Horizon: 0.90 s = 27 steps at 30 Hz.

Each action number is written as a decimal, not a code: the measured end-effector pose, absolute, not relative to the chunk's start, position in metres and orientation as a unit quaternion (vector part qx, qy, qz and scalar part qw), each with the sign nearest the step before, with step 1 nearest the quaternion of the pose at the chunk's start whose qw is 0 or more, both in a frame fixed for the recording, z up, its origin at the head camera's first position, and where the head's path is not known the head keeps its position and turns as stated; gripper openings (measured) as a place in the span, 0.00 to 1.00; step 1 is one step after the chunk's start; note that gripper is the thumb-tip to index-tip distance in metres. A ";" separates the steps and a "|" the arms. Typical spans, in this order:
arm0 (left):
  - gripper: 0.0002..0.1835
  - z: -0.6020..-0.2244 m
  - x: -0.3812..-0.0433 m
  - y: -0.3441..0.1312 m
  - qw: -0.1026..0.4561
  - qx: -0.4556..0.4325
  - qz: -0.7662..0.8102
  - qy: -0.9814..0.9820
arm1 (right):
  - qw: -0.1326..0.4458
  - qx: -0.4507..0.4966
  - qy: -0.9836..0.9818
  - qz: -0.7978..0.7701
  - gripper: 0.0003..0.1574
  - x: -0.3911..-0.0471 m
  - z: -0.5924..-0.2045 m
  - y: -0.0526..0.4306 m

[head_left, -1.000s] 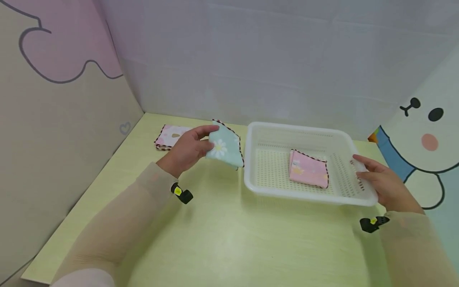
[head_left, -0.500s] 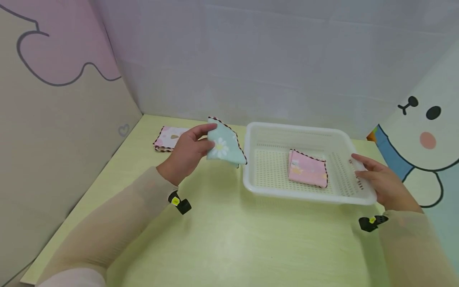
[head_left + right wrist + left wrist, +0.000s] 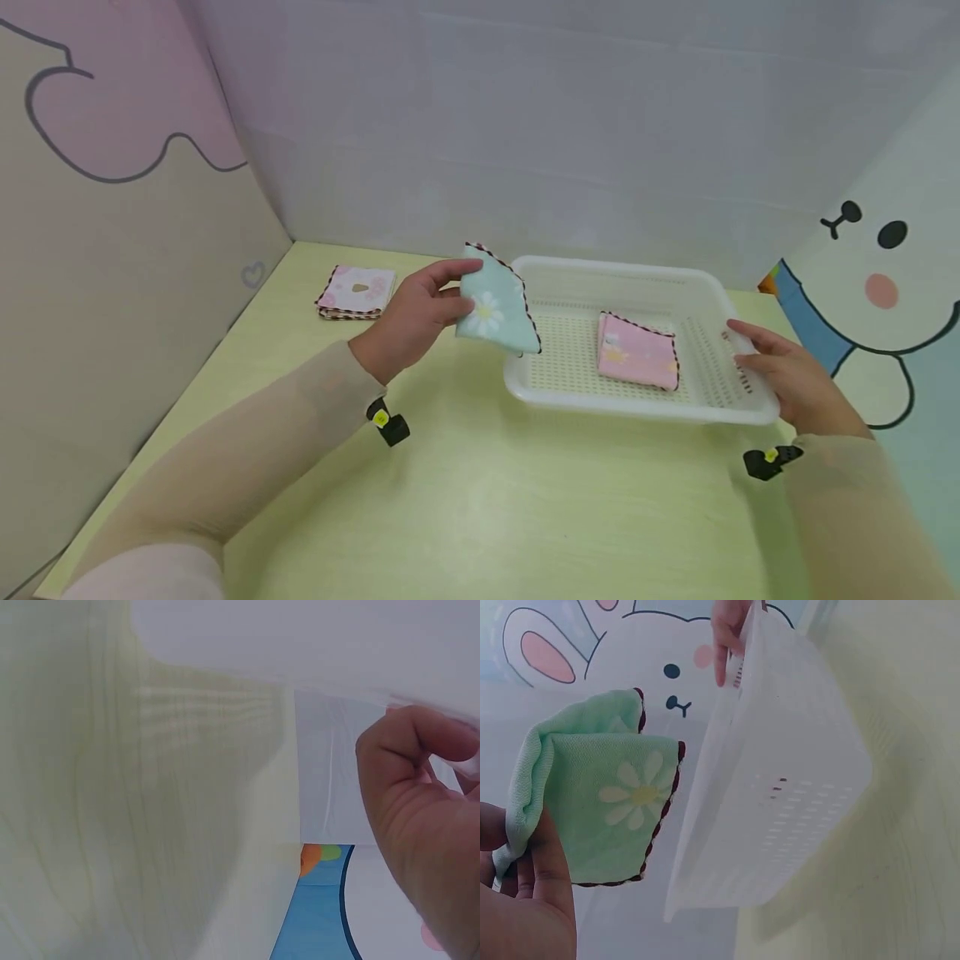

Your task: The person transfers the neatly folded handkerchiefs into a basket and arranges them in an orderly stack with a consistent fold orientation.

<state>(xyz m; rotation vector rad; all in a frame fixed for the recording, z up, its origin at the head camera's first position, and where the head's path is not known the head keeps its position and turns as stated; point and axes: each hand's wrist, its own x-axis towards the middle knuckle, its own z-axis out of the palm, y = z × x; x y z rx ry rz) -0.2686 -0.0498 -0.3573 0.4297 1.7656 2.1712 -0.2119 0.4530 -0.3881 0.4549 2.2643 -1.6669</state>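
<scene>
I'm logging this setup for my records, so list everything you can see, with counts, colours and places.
Table: 1, pale yellow-green, below everything
Basket: 1, white, toward the table's back, right of centre
Pink cloth: 1, pink with flower print, folded inside the basket
Green cloth: 1, mint with flower print, held up by the basket's left end
White-and-pink cloth: at least 1 (layers unclear), folded, table's back left
Back wall: 1, greyish white, behind the table
Left panel: 1, cream and pink
Right panel: 1, pale blue and white, cartoon print
Wrist cameras: 2, black and yellow, at the wrists
Sleeves: 2, beige, lower left and right
Left hand: 1, bare, pinching the green cloth
Right hand: 1, bare, gripping the basket's right end
</scene>
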 end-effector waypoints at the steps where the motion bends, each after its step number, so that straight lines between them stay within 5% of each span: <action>1: 0.28 -0.357 -0.269 -0.048 0.158 0.156 0.755 0.617 | 0.146 0.158 0.787 -0.579 0.42 -0.212 -0.388 0.453; 27: 0.26 -0.361 -0.295 0.011 0.196 0.190 0.711 0.648 | 0.147 0.150 0.798 -0.565 0.42 -0.214 -0.390 0.454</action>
